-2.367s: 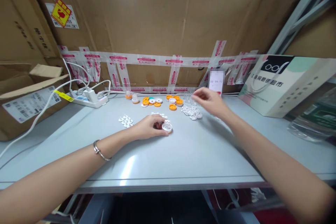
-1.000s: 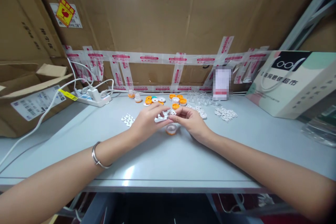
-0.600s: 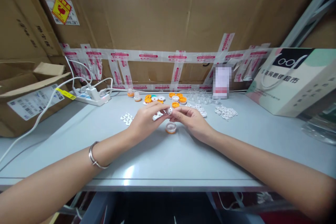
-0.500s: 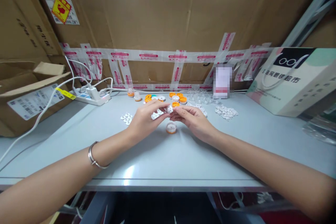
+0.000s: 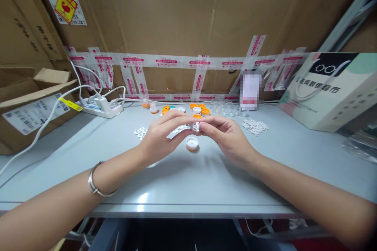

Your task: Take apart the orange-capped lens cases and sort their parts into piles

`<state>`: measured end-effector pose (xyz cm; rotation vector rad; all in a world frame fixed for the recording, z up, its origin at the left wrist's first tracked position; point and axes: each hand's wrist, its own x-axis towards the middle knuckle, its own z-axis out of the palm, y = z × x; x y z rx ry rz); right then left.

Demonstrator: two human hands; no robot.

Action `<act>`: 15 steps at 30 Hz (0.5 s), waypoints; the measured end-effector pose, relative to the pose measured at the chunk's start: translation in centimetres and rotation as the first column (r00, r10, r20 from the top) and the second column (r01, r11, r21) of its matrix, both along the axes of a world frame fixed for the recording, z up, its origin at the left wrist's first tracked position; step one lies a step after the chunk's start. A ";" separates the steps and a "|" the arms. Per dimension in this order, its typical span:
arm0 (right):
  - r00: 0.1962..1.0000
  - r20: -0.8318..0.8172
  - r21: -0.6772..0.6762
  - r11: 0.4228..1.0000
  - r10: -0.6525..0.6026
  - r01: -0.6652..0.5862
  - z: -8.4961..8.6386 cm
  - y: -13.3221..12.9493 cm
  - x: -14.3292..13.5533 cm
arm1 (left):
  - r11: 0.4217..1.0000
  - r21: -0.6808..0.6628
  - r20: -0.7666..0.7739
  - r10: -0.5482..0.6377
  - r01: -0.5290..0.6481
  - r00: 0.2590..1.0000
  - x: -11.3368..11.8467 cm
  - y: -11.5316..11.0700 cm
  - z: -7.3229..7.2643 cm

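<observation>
Between the fingertips of both hands is a small white and clear piece [image 5: 195, 126]. My left hand [image 5: 165, 133] pinches it from the left, and my right hand [image 5: 228, 135] closes on its right side. Just below them, a round white cup with an orange base [image 5: 192, 144] stands on the grey table [image 5: 188, 182]. Behind the fingers are orange rings [image 5: 201, 106] and a white and orange cap [image 5: 196, 111]. Small white parts [image 5: 140, 131] lie left of my left hand; others are partly hidden behind the fingers.
Clear cups [image 5: 225, 108] and a pile of white pieces [image 5: 255, 126] lie at the back right. A paper bag [image 5: 324, 94] stands farther right. A power strip [image 5: 101, 108] with white cables and an open cardboard box [image 5: 35, 106] are at the left.
Both hands have come slightly nearer with the small piece, which has shifted a little right and down. The hands' fingers now cover more of the parts behind them.
</observation>
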<state>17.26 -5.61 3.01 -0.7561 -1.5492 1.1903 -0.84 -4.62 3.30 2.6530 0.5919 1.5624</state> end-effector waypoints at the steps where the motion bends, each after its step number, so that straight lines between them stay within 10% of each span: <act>1: 1.000 0.003 -0.003 1.000 -0.011 0.011 0.1 0.0 0.1 | 1.000 0.023 -0.028 -0.001 0.002 1.000 -0.1 0.0 0.2; 9: 0.998 0.013 -0.049 0.997 -0.055 0.055 0.6 -0.1 0.6 | 0.961 0.261 -0.350 0.184 -0.093 0.918 -0.2 0.0 2.0; 15: 0.983 0.128 -0.003 0.991 -0.133 0.135 0.4 -0.3 0.3 | 0.922 0.354 -0.365 0.289 -0.156 0.885 0.0 0.4 0.0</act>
